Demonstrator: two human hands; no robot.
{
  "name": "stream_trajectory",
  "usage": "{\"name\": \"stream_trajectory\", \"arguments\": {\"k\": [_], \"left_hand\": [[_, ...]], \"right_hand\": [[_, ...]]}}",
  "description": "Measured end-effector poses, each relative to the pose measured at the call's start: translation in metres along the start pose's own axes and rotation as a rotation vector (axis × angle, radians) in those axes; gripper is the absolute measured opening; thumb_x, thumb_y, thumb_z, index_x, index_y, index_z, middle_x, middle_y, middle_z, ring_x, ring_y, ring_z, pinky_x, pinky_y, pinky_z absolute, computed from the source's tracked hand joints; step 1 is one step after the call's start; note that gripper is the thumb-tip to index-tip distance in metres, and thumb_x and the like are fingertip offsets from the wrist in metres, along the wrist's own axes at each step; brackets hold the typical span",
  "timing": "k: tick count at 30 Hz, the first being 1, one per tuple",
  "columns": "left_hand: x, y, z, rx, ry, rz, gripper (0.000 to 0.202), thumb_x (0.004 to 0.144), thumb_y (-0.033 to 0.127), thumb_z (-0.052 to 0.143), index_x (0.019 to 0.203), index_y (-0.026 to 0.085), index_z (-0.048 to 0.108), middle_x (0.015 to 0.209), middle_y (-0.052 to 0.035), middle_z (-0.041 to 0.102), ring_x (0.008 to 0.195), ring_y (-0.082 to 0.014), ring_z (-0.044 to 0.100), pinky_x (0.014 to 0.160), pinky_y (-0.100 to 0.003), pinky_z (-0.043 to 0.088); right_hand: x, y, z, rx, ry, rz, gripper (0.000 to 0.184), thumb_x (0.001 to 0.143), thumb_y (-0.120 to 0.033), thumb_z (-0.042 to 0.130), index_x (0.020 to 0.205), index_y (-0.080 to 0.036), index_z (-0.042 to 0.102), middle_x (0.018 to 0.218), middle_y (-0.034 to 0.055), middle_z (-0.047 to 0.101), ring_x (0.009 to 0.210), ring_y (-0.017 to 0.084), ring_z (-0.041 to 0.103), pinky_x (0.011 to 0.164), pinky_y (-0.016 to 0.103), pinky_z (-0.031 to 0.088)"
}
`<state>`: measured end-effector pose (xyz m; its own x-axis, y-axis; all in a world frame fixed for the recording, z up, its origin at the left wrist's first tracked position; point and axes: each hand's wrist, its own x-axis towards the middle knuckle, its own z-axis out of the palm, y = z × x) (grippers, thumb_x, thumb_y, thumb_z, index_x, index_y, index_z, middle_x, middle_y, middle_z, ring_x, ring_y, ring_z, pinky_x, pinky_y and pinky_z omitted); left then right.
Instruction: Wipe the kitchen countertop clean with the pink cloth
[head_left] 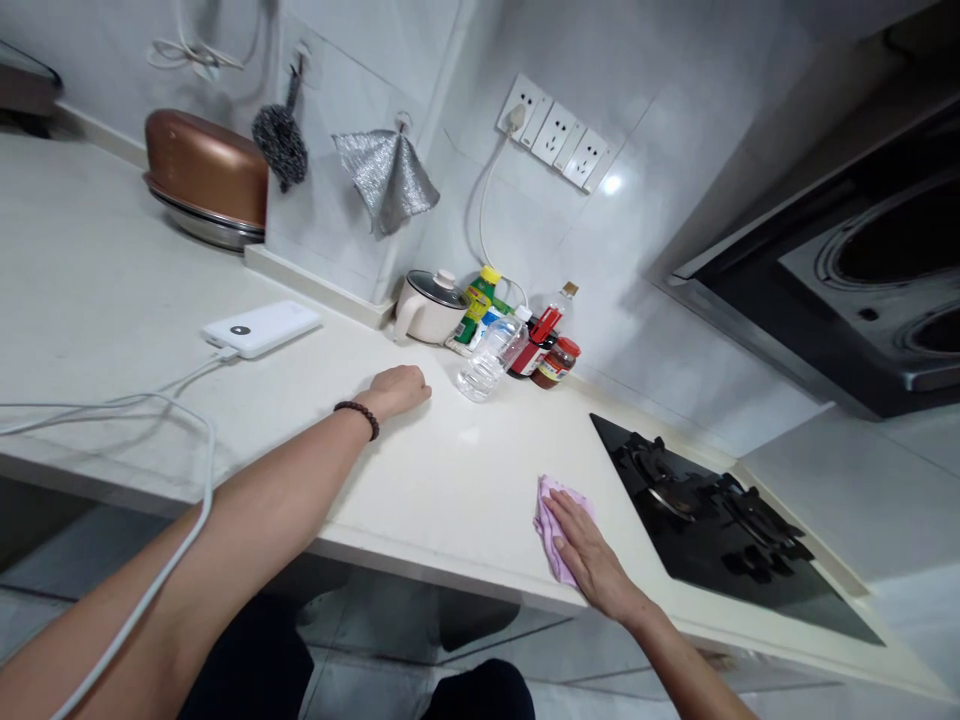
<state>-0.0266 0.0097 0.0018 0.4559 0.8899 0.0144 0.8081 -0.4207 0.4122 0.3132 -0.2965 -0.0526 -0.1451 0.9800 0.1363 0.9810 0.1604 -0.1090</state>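
Observation:
My right hand point(586, 552) lies flat, fingers stretched out, on a pink cloth point(550, 520) at the front edge of the white countertop point(420, 470), just left of the black gas hob point(720, 520). My left hand point(397, 388) rests on the counter as a loose fist, with a dark bead bracelet at the wrist. Nothing shows inside it. A clear plastic water bottle point(491, 358) stands just to its right.
A small white pot point(429, 305), sauce bottles and a jar point(556, 362) crowd the corner. A white power bank point(261, 328) with its cable lies at left. A copper pan point(206, 170) leans on the wall. A range hood point(862, 270) hangs at right.

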Motion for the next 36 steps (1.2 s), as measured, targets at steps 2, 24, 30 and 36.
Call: {"name": "stream_trajectory", "arguments": {"k": [2, 24, 30, 36], "left_hand": [[-0.001, 0.003, 0.001, 0.002, -0.005, 0.019, 0.042, 0.088, 0.036, 0.044, 0.103, 0.014, 0.076, 0.108, -0.0185, 0.076, 0.098, -0.0286, 0.072, 0.082, -0.032, 0.052], [0.008, 0.010, 0.014, 0.082, -0.035, 0.072, 0.040, 0.091, 0.035, 0.047, 0.110, 0.014, 0.075, 0.107, -0.0194, 0.076, 0.105, -0.0293, 0.071, 0.085, -0.035, 0.054], [0.012, 0.007, 0.019, 0.061, -0.019, 0.071, 0.039, 0.091, 0.034, 0.048, 0.113, 0.015, 0.075, 0.108, -0.0189, 0.076, 0.107, -0.0295, 0.071, 0.087, -0.035, 0.053], [0.010, 0.007, 0.015, 0.046, -0.022, 0.068, 0.040, 0.090, 0.032, 0.047, 0.112, 0.013, 0.074, 0.108, -0.0197, 0.076, 0.106, -0.0297, 0.071, 0.085, -0.035, 0.054]], "right_hand": [[0.006, 0.004, 0.000, 0.010, -0.008, 0.017, 0.058, 0.104, -0.048, 0.036, 0.160, -0.035, 0.027, 0.167, 0.0008, 0.029, 0.154, 0.024, 0.024, 0.127, 0.049, 0.022], [0.297, 0.144, 0.047, 0.020, 0.231, 0.165, 0.071, 0.096, -0.065, 0.024, 0.137, -0.019, 0.059, 0.145, 0.0150, 0.058, 0.142, 0.034, 0.044, 0.122, 0.055, 0.030], [0.324, 0.138, 0.049, 0.059, 0.213, 0.125, 0.069, 0.096, -0.064, 0.027, 0.139, -0.021, 0.059, 0.148, 0.0132, 0.056, 0.144, 0.034, 0.041, 0.122, 0.055, 0.029], [0.299, 0.107, 0.045, 0.053, 0.127, 0.019, 0.069, 0.098, -0.059, 0.026, 0.148, -0.018, 0.050, 0.156, 0.0121, 0.046, 0.150, 0.030, 0.033, 0.124, 0.054, 0.027]]}}
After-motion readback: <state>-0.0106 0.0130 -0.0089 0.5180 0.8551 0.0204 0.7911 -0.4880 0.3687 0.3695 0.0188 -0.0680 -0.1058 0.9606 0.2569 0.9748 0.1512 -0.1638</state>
